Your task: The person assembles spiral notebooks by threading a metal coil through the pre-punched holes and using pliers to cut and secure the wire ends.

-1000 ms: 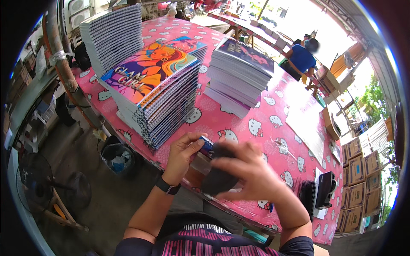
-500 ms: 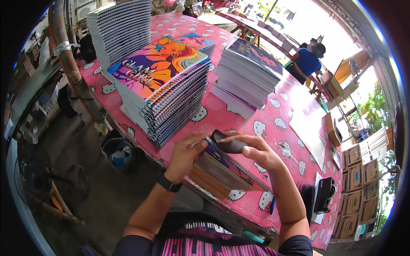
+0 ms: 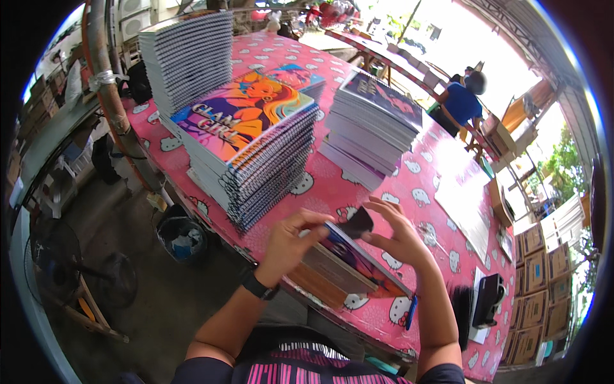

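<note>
My left hand (image 3: 289, 242) pinches the upper corner of a colourful notebook (image 3: 366, 257) between thumb and fingers. The notebook stands tilted on its edge near the table's front, against a wooden block (image 3: 326, 272). At its upper edge is a dark, smooth, curved piece (image 3: 358, 223), whose exact kind I cannot make out. My right hand (image 3: 401, 238) has this piece between its thumb and raised fingers. Left of centre stands a tall stack of spiral notebooks (image 3: 272, 168) with a bright illustrated cover on top.
Another spiral stack (image 3: 188, 61) rises behind, and a stack of covered pages (image 3: 371, 131) stands farther right. A blue pen (image 3: 411, 313) and a black case-like object (image 3: 489, 301) lie at right. Cartons (image 3: 531, 294) are piled beyond the pink table (image 3: 441, 221). A person (image 3: 460, 102) is in the background.
My right hand has lifted and its fingers have spread more, with the dark piece turned more upright. My left hand still grips the notebook's corner. The view has shifted slightly.
</note>
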The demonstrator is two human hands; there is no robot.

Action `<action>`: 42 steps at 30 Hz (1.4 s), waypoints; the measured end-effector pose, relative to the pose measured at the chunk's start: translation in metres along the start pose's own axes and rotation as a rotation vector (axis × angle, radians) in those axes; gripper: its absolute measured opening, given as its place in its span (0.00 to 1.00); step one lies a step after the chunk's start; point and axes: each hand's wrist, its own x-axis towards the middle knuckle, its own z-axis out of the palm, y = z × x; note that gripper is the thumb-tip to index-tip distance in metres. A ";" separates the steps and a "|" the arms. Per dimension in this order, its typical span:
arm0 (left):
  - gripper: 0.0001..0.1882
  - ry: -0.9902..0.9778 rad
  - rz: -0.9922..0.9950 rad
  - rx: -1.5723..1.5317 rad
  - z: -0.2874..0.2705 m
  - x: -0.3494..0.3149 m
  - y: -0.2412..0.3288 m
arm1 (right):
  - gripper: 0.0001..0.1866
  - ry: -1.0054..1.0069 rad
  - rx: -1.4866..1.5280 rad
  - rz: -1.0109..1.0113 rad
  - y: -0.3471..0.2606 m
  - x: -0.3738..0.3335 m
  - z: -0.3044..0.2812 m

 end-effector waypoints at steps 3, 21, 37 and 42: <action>0.09 -0.104 0.101 0.161 0.019 -0.001 0.025 | 0.19 0.048 0.195 -0.049 -0.069 -0.004 -0.019; 0.15 -0.081 0.293 0.206 0.063 -0.010 0.028 | 0.10 0.391 0.148 -0.161 -0.086 -0.046 -0.019; 0.23 0.515 0.474 0.207 -0.079 0.051 0.195 | 0.12 0.758 0.429 -0.251 -0.118 0.167 -0.059; 0.17 0.484 0.224 1.293 -0.198 0.093 0.148 | 0.11 0.611 -0.135 -0.150 -0.033 0.249 0.061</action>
